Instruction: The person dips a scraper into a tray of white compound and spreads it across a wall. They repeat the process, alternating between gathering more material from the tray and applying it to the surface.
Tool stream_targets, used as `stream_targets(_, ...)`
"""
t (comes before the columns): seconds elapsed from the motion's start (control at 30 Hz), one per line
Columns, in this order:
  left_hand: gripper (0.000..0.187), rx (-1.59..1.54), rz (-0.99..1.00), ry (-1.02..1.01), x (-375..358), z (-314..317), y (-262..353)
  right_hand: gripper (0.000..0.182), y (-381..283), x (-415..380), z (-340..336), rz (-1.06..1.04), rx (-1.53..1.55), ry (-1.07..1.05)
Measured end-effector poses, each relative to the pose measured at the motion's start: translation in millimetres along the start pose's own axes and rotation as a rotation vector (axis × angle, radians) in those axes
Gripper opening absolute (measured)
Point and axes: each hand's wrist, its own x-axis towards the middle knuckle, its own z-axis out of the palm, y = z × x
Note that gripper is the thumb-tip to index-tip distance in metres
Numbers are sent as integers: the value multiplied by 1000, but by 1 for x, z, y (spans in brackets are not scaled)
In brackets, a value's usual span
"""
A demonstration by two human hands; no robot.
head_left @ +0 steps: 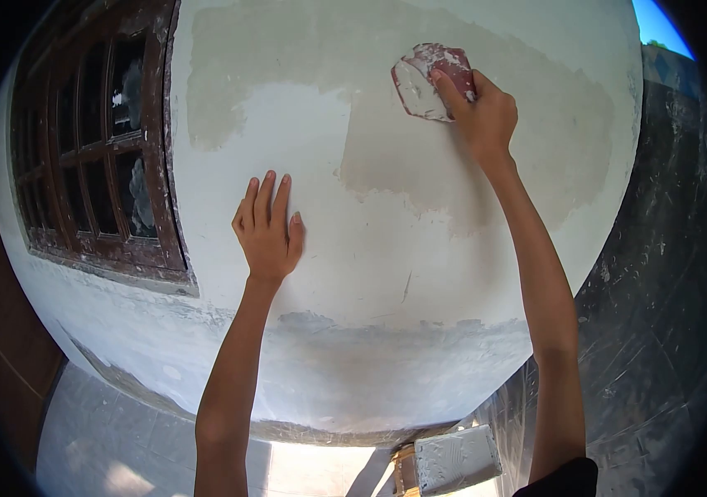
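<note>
My left hand (269, 228) lies flat against the white wall (320, 273), fingers spread and pointing up, with nothing in it. Higher up and to the right, my right hand (486, 116) grips a reddish-brown scraper (450, 70) smeared with white paste. My thumb lies across the scraper's face and the other fingers are at its right edge, partly hidden. The scraper is at the wall, over a greyish-beige patch (395, 157) that has ragged edges and spreads across the upper wall. Whether the scraper touches the wall cannot be made out.
A brown wooden window (101, 157) with dark panes is set in the wall at the left. Below, a tray of white paste (457, 460) rests on a wooden support (406, 472). A dark, scratched surface (651, 273) runs down the right side.
</note>
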Motion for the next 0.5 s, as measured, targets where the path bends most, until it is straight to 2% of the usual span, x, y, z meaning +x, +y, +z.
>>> stream_targets(0.07, 54, -11, -3, 12, 0, 1, 0, 48, 6, 12, -14, 62, -29, 70)
stream_targets(0.13, 54, -22, -10, 8, 0, -1, 0, 44, 7, 14, -23, 172, 64, 319)
stream_targets(0.17, 54, -27, -11, 5, 0, -1, 1, 44, 6, 9, -21, 172, 53, 317)
stream_targets(0.23, 54, -42, -17, 2, 1, -2, 2, 40, -6, -13, -15, 232, 403, 271)
stream_targets(0.3, 54, -54, -17, -3, 1, -2, 1, 40, -17, -47, -6, 192, 482, -18)
stream_targets(0.37, 53, -57, -24, 6, 0, -1, 1, 45, -7, -73, 7, 54, 216, -282)
stream_targets(0.5, 53, -70, -31, 5, 1, 0, 0, 49, 8, -79, 5, -5, 83, -142)
